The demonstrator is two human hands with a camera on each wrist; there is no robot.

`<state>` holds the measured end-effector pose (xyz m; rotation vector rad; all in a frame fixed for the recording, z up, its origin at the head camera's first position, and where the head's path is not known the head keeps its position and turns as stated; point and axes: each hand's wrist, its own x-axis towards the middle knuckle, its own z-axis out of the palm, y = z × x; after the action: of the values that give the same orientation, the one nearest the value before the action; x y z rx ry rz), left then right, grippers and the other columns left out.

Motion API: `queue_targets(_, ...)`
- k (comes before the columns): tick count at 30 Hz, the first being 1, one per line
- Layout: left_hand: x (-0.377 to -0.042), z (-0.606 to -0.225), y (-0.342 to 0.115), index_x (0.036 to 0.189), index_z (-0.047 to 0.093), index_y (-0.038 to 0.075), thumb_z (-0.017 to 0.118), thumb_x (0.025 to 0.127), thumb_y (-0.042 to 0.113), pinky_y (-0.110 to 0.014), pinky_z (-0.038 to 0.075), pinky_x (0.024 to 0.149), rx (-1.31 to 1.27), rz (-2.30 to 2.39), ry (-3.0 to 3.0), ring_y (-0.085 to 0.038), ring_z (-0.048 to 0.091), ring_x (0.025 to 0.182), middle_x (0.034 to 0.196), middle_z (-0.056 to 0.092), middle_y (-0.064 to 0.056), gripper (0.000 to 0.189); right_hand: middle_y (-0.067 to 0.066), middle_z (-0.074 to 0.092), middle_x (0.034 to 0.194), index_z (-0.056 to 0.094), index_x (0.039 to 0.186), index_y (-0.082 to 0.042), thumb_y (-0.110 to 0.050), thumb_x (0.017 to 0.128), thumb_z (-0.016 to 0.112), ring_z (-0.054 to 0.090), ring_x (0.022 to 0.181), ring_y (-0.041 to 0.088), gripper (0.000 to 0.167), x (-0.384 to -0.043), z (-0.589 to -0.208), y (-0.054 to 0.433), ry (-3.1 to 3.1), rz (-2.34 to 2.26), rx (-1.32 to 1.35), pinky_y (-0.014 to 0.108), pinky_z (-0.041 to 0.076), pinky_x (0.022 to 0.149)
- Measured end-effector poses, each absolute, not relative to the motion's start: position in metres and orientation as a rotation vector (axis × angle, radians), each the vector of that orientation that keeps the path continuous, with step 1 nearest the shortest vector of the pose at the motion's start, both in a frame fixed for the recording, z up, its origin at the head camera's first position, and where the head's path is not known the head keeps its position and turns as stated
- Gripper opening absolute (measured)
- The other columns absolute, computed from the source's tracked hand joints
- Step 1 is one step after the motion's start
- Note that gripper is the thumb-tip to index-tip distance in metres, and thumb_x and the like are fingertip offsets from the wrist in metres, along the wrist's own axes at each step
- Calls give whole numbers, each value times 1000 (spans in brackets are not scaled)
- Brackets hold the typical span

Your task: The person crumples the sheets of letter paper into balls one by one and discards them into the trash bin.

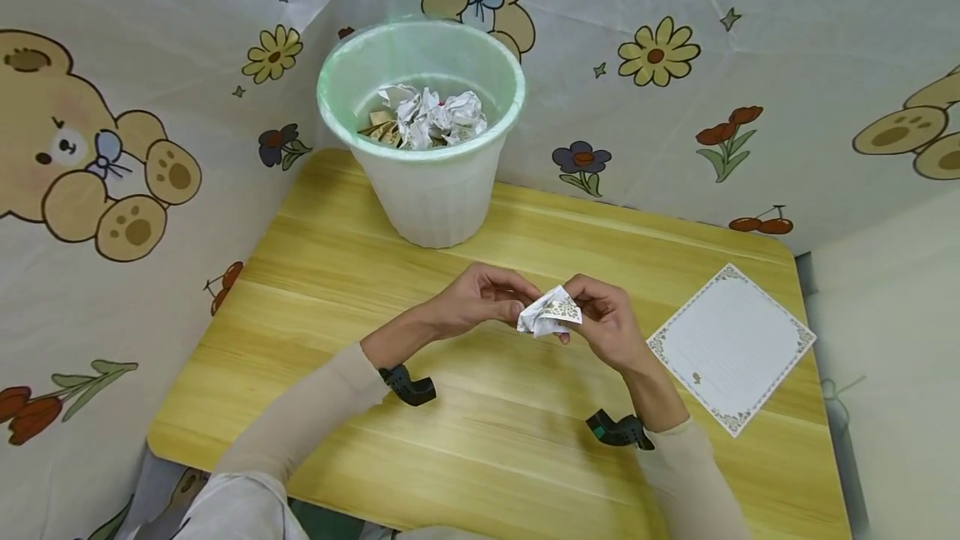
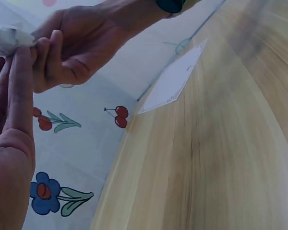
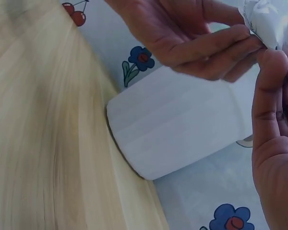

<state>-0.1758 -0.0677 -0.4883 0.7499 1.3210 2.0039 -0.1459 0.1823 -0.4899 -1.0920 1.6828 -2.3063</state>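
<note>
Head view: the left hand (image 1: 482, 304) and the right hand (image 1: 606, 325) meet above the wooden-topped table (image 1: 480, 440), both pinching one crumpled patterned paper (image 1: 549, 312) between them. The left thumb lies along the paper's left edge with the fingers reaching behind; the right hand's fingers are bent at its right side. In the right wrist view, the right thumb tip presses against the underside of the paper, while the left fingers lie close together and reach it from the other side. The exact grip of every finger cannot be told, since the paper hides some tips.

Beyond the hands, at the table's far edge, stands a ribbed white plastic bin (image 1: 433, 198), upright, holding crumpled white paper balls (image 1: 442, 117) and some tan scraps (image 1: 384, 128). To the right, beside the right forearm, a bordered, lined stationery sheet (image 1: 731, 348) lies flat, set at a slant. A black strap (image 1: 411, 386) sits at the left wrist, another (image 1: 617, 430) at the right.
</note>
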Motion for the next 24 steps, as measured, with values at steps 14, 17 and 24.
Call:
queue_targets(14,-169,-495,-55,119,67,-7,91,88,14,-31,67,80,815,2028,1679,-13,73,92,104,73,-2,45,11,64,78,66,90,-4,17,98,59,60,58,20,24,-131,-482,171,2293,-1965,-864,30,56,51)
queue_targets(17,-166,-495,-54,120,70,-2,85,90,1,-33,67,79,833,1996,1814,-14,73,92,104,73,-9,33,8,68,76,67,86,-9,14,96,62,66,60,16,26,-125,-481,164,2538,-1858,-785,27,58,51)
queue_targets(24,-165,-492,-50,114,73,7,82,94,6,-31,65,71,841,1975,2017,-13,73,88,98,75,-11,22,7,75,78,70,90,-5,11,96,68,72,65,10,18,-120,-478,159,2791,-1746,-786,17,60,60)
